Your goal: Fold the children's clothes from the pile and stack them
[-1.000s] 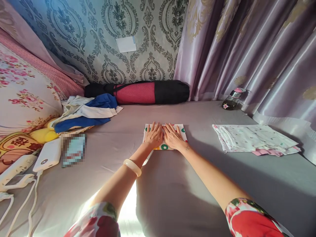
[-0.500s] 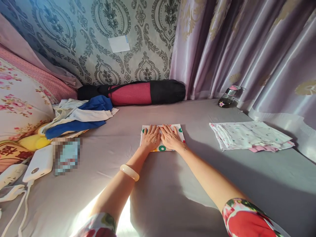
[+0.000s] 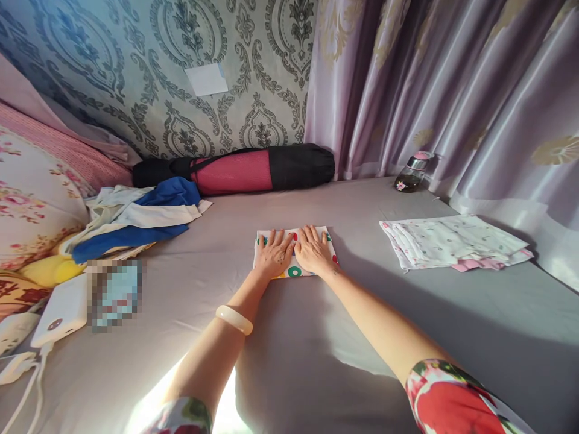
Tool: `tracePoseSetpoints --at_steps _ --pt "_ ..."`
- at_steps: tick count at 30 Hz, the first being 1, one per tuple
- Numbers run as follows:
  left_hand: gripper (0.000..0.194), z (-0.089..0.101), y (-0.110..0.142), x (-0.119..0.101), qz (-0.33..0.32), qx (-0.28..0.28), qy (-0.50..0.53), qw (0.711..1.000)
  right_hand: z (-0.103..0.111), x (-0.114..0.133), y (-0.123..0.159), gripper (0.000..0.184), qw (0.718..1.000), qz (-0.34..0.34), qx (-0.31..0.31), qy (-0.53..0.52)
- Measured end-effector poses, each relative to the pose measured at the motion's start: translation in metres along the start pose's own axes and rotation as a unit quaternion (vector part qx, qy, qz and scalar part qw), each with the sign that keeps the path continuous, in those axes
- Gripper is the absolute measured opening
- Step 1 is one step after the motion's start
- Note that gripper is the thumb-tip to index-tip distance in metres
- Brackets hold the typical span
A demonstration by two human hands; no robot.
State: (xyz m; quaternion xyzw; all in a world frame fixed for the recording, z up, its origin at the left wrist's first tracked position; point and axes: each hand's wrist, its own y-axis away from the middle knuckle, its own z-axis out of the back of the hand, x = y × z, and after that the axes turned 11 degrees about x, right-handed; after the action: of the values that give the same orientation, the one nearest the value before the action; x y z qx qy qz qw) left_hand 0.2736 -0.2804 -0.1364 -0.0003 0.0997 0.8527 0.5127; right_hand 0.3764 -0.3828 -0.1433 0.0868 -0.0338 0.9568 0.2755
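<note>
A folded white cloth with green, red and yellow ring prints lies flat on the grey bed sheet. My left hand rests palm down on its left half, fingers stretched out. On the right half lies my right hand, also flat with its fingers extended. The two thumbs come close together near the cloth's middle. Much of the cloth's print is hidden under my hands. A pale bangle circles my left forearm.
A stack of folded white printed cloths lies at right, below a glass bottle. A black and red rolled bag lies along the wall. Crumpled blue and white clothes and a white power bank with cables are at left.
The view has shifted slightly. My right hand has moved a little up the cloth, its fingertips now near the far edge; both hands stay flat on it.
</note>
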Motion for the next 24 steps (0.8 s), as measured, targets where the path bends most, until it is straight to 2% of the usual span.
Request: tracePoseSetpoints --at_steps 7,12,14,18,24 --pt "0.056 -0.001 0.001 -0.001 0.009 -0.023 -0.002 1.0 0.003 0.001 0.001 0.056 1.0 -0.009 0.013 -0.008" --pt "0.061 -0.005 0.003 -0.002 0.088 -0.109 0.017 0.99 0.003 0.002 0.003 0.059 0.998 -0.047 -0.045 -0.012" --pt "0.062 -0.007 0.003 -0.002 0.119 -0.127 0.022 0.985 0.002 0.002 0.003 0.06 0.995 -0.07 -0.067 -0.011" --pt "0.063 -0.01 0.0 -0.001 0.126 -0.101 0.017 0.987 0.001 0.002 0.0 0.063 0.993 -0.115 -0.033 -0.017" --pt "0.065 -0.007 -0.001 -0.002 0.133 -0.07 0.023 0.988 0.001 0.002 -0.003 0.064 0.992 -0.123 0.011 -0.011"
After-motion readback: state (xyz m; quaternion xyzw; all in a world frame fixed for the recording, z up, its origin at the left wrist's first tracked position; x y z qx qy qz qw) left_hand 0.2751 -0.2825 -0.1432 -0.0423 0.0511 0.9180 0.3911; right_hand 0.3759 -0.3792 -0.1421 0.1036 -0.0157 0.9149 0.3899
